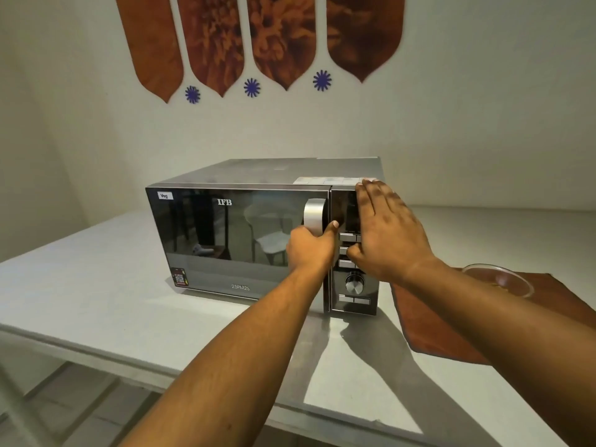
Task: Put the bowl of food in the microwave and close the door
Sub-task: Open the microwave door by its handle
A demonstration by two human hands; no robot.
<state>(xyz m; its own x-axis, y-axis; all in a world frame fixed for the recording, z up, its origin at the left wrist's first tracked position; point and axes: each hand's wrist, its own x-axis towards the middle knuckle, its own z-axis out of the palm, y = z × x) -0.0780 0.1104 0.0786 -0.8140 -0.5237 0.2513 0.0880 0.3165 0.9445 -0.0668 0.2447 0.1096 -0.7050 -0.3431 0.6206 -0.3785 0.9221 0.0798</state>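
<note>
A black microwave (pixel 225 240) stands on the white table (pixel 80 285) with its mirrored door closed. My left hand (pixel 309 246) is wrapped around the silver door handle (pixel 314 216), thumb up along its right side. My right hand (pixel 387 233) lies flat, fingers spread, against the control panel (pixel 353 285) at the microwave's upper right. A clear glass bowl (pixel 503 280) sits to the right on a brown mat (pixel 429 324), partly hidden behind my right forearm; its contents are hard to make out.
The table's front edge (pixel 161 375) runs diagonally across the lower view, with floor below it. The white wall behind carries brown leaf-shaped decorations (pixel 258 40). The microwave's control knob (pixel 354 283) shows under my right wrist.
</note>
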